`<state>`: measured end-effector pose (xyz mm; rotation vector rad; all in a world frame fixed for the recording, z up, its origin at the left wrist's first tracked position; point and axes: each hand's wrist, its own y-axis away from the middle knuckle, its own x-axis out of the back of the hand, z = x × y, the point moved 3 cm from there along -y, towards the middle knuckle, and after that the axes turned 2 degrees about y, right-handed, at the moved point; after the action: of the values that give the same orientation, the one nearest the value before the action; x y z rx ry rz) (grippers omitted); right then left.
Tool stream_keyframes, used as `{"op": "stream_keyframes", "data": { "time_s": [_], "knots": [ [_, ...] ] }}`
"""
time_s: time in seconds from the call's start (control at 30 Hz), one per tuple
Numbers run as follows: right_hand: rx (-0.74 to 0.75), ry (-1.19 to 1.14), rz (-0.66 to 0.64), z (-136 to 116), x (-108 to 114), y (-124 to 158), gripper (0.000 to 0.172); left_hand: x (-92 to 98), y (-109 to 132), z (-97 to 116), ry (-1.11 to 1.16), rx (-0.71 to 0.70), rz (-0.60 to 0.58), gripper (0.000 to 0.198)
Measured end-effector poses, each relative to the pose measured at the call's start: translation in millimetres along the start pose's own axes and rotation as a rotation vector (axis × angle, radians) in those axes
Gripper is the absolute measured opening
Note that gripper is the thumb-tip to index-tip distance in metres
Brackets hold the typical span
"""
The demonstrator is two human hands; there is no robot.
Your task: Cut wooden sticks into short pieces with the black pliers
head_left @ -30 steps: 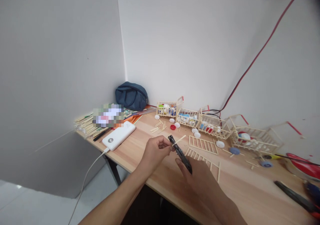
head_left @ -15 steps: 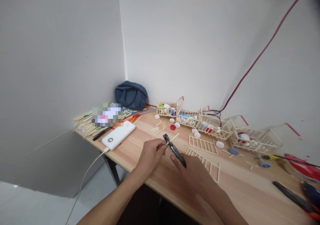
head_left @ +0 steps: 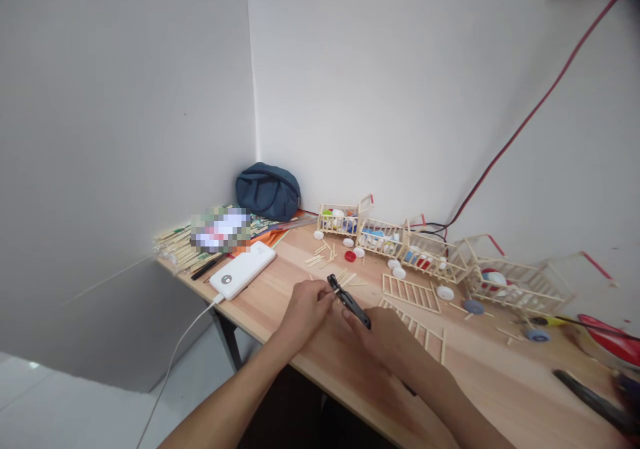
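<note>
My left hand [head_left: 306, 310] is closed in a pinch on a thin wooden stick whose end shows at the jaws of a black cutter [head_left: 349, 300]. My right hand [head_left: 390, 340] is wrapped round the cutter's handles, its tip pointing up and left toward my left fingers. Both hands hover just above the wooden table [head_left: 320, 359], near its front edge. Two flat ladder-like stick frames [head_left: 411, 293] lie right behind the hands.
A row of small stick-built carts [head_left: 390, 236] with bottle caps stands along the back wall. A white power bank [head_left: 243, 270] with a cable, a stick pile [head_left: 180, 249] and a blue pouch [head_left: 269, 191] sit at the left. Loose caps, stick offcuts and a red cable lie around.
Both hands have come down and a little left toward the table. The stick, which stuck out well past the cutter a second ago, now shows only as a short end.
</note>
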<state>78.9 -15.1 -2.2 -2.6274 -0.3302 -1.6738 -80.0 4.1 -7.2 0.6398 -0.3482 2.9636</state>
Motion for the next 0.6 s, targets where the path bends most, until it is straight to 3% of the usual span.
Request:
{"op": "stream_keyframes", "data": {
  "time_s": [0.2, 0.37, 0.6],
  "knots": [
    [0.014, 0.022, -0.017, 1, -3, 0, 0.047, -6.2, -1, -11, -0.037, -0.009, -0.006, 0.021],
    [0.042, -0.053, -0.007, -2, -2, 4, 0.047, -3.4, 0, -6, -0.003, -0.019, -0.003, 0.024],
    [-0.096, -0.140, -0.049, 17, 11, 3, 0.050, 1.1, -3, -11, 0.145, 0.013, -0.020, 0.027]
  ]
}}
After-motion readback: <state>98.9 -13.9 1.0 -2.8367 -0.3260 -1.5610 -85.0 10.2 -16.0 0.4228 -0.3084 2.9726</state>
